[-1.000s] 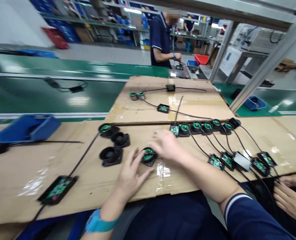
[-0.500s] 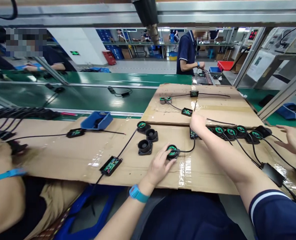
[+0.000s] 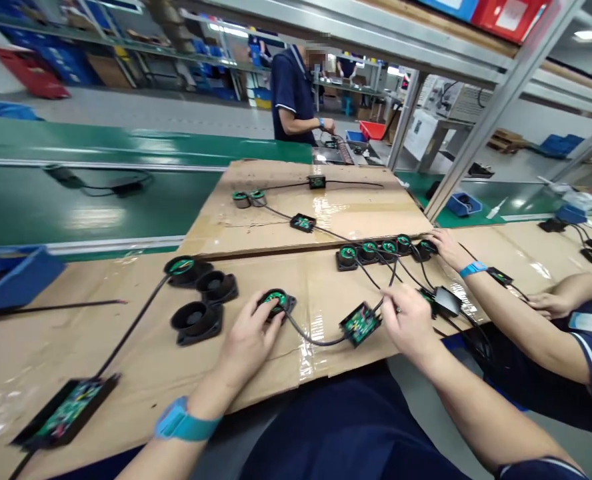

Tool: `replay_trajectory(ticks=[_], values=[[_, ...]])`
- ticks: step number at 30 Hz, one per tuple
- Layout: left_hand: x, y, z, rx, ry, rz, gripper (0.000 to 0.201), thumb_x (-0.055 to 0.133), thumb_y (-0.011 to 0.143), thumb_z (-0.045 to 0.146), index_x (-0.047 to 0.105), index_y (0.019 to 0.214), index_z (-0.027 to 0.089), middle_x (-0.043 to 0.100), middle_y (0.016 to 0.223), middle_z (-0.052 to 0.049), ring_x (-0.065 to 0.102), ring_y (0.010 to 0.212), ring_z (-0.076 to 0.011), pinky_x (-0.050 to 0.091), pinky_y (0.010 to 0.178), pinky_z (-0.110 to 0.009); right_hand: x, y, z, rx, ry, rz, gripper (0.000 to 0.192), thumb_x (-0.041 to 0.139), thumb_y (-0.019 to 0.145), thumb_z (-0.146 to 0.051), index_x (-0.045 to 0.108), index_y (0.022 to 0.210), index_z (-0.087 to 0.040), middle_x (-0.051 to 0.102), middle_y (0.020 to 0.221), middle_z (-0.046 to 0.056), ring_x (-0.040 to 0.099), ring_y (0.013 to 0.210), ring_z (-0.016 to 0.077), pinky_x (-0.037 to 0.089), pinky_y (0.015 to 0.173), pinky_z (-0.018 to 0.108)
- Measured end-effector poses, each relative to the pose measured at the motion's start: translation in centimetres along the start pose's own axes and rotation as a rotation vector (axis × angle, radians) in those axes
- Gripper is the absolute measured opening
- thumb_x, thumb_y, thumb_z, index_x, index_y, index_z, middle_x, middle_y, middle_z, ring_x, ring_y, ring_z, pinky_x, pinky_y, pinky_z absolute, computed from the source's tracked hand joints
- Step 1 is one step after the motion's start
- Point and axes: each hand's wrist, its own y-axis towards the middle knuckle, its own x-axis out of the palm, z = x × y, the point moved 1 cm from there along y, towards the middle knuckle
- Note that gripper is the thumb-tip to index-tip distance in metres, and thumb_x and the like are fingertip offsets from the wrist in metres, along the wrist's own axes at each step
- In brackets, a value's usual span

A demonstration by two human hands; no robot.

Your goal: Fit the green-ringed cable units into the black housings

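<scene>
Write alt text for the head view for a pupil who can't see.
The left hand touches a round housing on cardboard; its cable runs to an exposed circuit board beside the right hand. Beyond, a co-worker's hand is at a row of housings.

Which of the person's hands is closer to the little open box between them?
Right. The right hand is just beside the open box; the left hand is farther off to its left, touching the round black part.
</scene>
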Motion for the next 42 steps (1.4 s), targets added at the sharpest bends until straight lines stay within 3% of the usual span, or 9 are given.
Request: replay_trajectory(ticks=[5, 8, 13, 18, 21, 26, 30, 36, 42], values=[[1.0, 2.4, -2.3, 0.04, 0.046, -0.022, 0.024, 0.057, 0.093, 0.033, 0.062, 0.111, 0.018, 0.06, 0.124, -0.015, 0.062, 0.116, -0.0305, 0.054, 0.101, -0.049, 2.1, -6.9, 2.2, 0.065, -0.122, -0.332, 0.021, 0.049, 0.082, -0.003, 0.065, 0.088, -0.015, 0.057, 0.09, 0.009, 0.055, 0.085, 0.0211, 0.051, 0.077, 0.033], [2.1, 3.9, -3.2, 0.049, 0.044, -0.034, 0.026, 0.056, 0.093, 0.035, 0.061, 0.112, 0.018, 0.06, 0.125, -0.015, 0.061, 0.117, -0.0315, 0.052, 0.103, -0.051, 1.2, -6.7, 1.4, -0.012, -0.169, -0.423, 0.016, 0.052, 0.085, -0.007, 0.061, 0.076, -0.017, 0.056, 0.089, 0.009, 0.051, 0.088, 0.0222, 0.046, 0.079, 0.037], [4.0, 5.8, -3.1, 0.057, -0.01, -0.079, 0.026, 0.054, 0.094, 0.034, 0.059, 0.113, 0.017, 0.058, 0.128, -0.015, 0.059, 0.121, -0.0299, 0.051, 0.106, -0.048, -3.6, -6.2, -1.7, -0.194, -0.044, -0.656, 0.016, 0.056, 0.095, -0.026, 0.058, 0.082, -0.019, 0.06, 0.078, 0.003, 0.053, 0.075, 0.0183, 0.042, 0.079, 0.036], [6.5, 8.1, -1.6, 0.067, -0.084, -0.093, 0.025, 0.055, 0.094, 0.033, 0.058, 0.113, 0.017, 0.059, 0.126, -0.015, 0.058, 0.121, -0.0291, 0.049, 0.106, -0.048, -3.9, -7.6, 0.4, 0.031, -0.143, -0.805, 0.013, 0.057, 0.095, -0.022, 0.061, 0.083, -0.019, 0.064, 0.077, 0.003, 0.059, 0.066, 0.0165, 0.041, 0.062, 0.03], [8.3, 9.5, -0.7, 0.072, -0.123, -0.101, 0.025, 0.057, 0.093, 0.034, 0.059, 0.111, 0.017, 0.061, 0.12, -0.014, 0.06, 0.116, -0.0284, 0.05, 0.104, -0.047, -3.5, -8.3, 3.4, 0.127, -0.135, -0.714, 0.014, 0.057, 0.094, -0.02, 0.064, 0.082, -0.018, 0.065, 0.081, 0.006, 0.062, 0.076, 0.0192, 0.047, 0.068, 0.03], [10.4, 10.4, -0.1, 0.063, -0.142, -0.094, 0.027, 0.057, 0.093, 0.036, 0.059, 0.112, 0.016, 0.061, 0.121, -0.015, 0.059, 0.117, -0.0296, 0.049, 0.105, -0.048, -6.3, -8.4, 9.4, 0.17, -0.167, -0.16, 0.031, 0.059, 0.096, -0.035, 0.061, 0.123, -0.02, 0.06, 0.128, 0.015, 0.055, 0.12, 0.0291, 0.044, 0.102, 0.047], [10.8, 9.9, -0.1, 0.052, -0.135, -0.052, 0.031, 0.059, 0.093, 0.036, 0.059, 0.116, 0.016, 0.063, 0.119, -0.015, 0.06, 0.117, -0.0296, 0.049, 0.105, -0.048, -8.1, -8.1, 15.4, 0.287, -0.287, -0.23, 0.063, 0.067, 0.089, -0.048, 0.049, 0.144, -0.024, 0.048, 0.146, 0.016, 0.045, 0.134, 0.0362, 0.04, 0.107, 0.058], [11.0, 9.7, 0.2, 0.019, -0.124, -0.036, 0.033, 0.058, 0.092, 0.038, 0.057, 0.117, 0.016, 0.062, 0.12, -0.017, 0.06, 0.118, -0.0311, 0.049, 0.105, -0.05, -9.5, -6.2, 19.5, 0.315, -0.19, -0.19, 0.038, 0.052, 0.097, -0.043, 0.063, 0.124, -0.019, 0.068, 0.113, 0.013, 0.062, 0.104, 0.0286, 0.051, 0.094, 0.045], [11.2, 9.5, 0.1, -0.028, -0.113, -0.058, 0.036, 0.057, 0.092, 0.04, 0.056, 0.119, 0.017, 0.062, 0.12, -0.017, 0.06, 0.117, -0.0324, 0.05, 0.103, -0.052, -9.8, -4.9, 18.0, 0.69, 0.006, -0.156, 0.035, 0.051, 0.095, -0.053, 0.062, 0.095, -0.02, 0.065, 0.073, 0.003, 0.063, 0.063, 0.0204, 0.051, 0.06, 0.033]])
